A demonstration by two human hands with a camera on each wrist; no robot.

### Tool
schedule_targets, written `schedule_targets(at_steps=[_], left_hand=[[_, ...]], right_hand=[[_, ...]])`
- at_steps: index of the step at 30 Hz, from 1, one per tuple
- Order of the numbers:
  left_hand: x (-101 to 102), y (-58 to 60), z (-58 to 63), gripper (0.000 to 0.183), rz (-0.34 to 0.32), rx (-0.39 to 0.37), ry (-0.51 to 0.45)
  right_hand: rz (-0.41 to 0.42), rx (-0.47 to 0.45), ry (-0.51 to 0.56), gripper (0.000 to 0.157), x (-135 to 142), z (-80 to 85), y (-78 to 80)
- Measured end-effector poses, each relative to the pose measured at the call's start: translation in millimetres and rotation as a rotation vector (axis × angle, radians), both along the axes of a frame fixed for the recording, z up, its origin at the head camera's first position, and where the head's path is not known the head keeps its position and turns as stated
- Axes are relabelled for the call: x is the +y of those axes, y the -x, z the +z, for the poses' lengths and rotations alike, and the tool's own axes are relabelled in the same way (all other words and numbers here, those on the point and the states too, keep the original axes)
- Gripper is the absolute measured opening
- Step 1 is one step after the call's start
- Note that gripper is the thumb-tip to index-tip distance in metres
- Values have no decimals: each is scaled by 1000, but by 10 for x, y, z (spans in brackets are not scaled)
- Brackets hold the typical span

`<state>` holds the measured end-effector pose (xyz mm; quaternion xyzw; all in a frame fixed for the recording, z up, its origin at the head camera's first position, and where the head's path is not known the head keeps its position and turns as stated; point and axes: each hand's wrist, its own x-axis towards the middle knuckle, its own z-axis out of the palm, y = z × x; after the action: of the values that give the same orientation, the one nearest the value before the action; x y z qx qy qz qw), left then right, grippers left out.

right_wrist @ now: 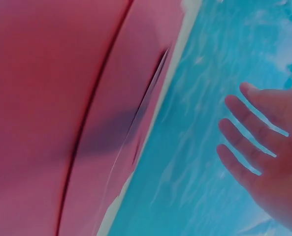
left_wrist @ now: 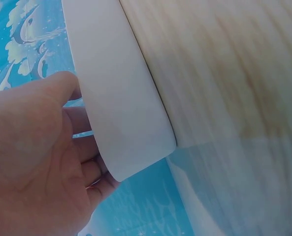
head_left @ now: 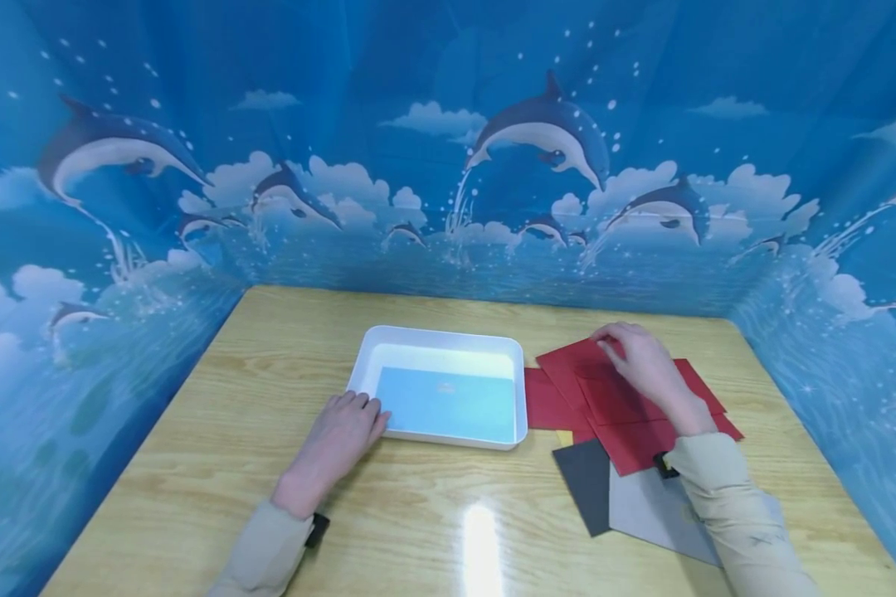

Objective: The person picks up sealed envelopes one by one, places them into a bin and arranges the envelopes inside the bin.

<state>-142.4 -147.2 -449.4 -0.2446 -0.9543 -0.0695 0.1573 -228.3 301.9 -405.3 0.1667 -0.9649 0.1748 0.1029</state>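
Note:
My left hand (head_left: 343, 427) grips the near left corner of a white rectangular tray (head_left: 448, 336). In the left wrist view the fingers (left_wrist: 89, 147) curl over the rim. A light blue flat piece (head_left: 448, 402) with a small pale mark lies inside the tray. To its right, my right hand (head_left: 645, 365) hovers over several overlapping red envelopes (head_left: 635, 439), holding nothing. In the right wrist view its fingers (right_wrist: 239, 160) are spread loosely, apart from the red paper (right_wrist: 37, 98), which shows a fold line.
A dark grey flat piece (head_left: 586, 489) and a light grey one (head_left: 650, 510) lie partly under the red pile, with a bit of yellow (head_left: 563, 437) peeking out. The wooden table (head_left: 284, 356) is backed by a blue dolphin-print curtain (head_left: 343, 99).

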Motion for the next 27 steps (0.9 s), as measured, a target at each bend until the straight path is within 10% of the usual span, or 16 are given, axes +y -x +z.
schedule_targets(at_steps=[27], left_hand=[[1,-4,-1,26,7,3,-13]], right_hand=[[-5,-261,-199,40,684,-295,129]])
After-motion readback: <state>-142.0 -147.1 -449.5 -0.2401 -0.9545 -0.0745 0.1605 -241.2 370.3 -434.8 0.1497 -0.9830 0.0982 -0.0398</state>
